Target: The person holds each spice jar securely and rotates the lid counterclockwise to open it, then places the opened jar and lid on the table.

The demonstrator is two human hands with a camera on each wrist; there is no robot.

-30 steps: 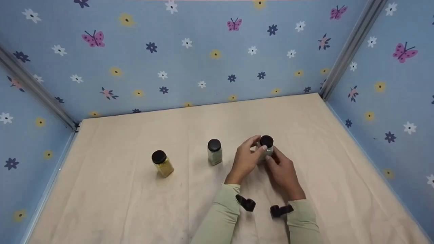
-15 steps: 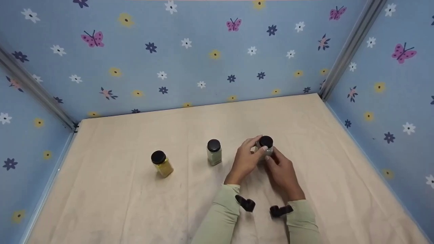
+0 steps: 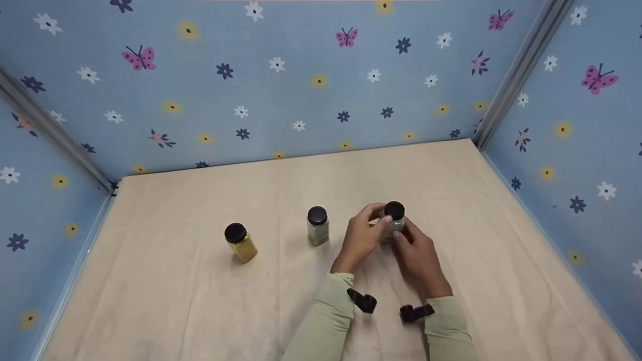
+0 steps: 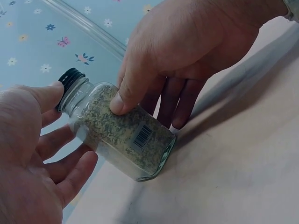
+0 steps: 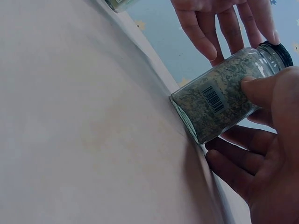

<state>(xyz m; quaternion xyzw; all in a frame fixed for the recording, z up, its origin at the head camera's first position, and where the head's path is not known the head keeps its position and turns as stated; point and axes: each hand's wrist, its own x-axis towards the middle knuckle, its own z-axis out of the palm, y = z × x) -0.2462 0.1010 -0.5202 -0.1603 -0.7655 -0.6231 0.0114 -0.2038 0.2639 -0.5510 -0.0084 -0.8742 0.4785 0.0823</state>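
Note:
A glass spice jar [image 4: 126, 135] of greenish dried flakes, with a barcode label, stands on the cloth between the two hands. My left hand [image 3: 360, 238] pinches its black lid [image 3: 394, 210] between thumb and fingers; its lower fingers are loosely bent beside the glass. My right hand [image 3: 419, 253] grips the jar's body, the thumb [image 5: 259, 91] pressing the glass above the label and the other fingers around the far side. To the left stands a second jar [image 3: 318, 231] with pale green contents and a black lid. Farther left is a jar of yellow contents [image 3: 243, 248], also black-lidded.
A cream cloth [image 3: 150, 281] with creases covers the table. Blue walls with flowers and butterflies [image 3: 281, 90] enclose the back and both sides, joined by grey corner posts [image 3: 521, 75]. Black wrist cameras [image 3: 363, 301] are strapped over the green sleeves.
Between the frames the left fingers and thumb shift slightly at the lid. The jar stays in place, the right hand keeps its grip, and the other two jars have not moved.

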